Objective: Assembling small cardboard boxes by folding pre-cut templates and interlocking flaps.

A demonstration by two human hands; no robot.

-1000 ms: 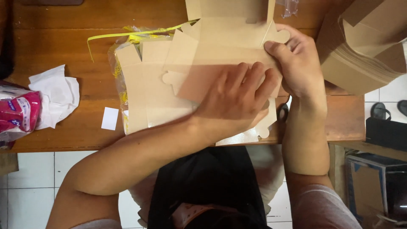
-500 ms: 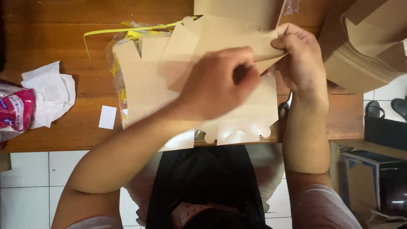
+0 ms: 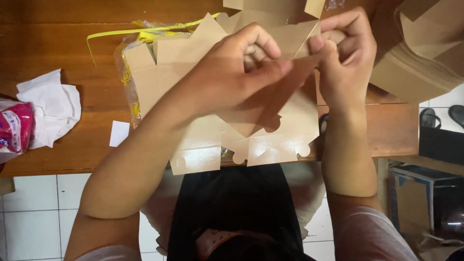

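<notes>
Brown wooden table over white floor tiles, seen from above. Left hand and right hand close together over the far middle, fingers of both pinched on a folded flap of a flat brown cardboard box blank. Blank spread toward the near table edge, atop a stack of like blanks in clear plastic wrap with yellow strap. Crumpled white tissue and pink packet far left; small white paper slip near them. Folded cardboard pile at right
</notes>
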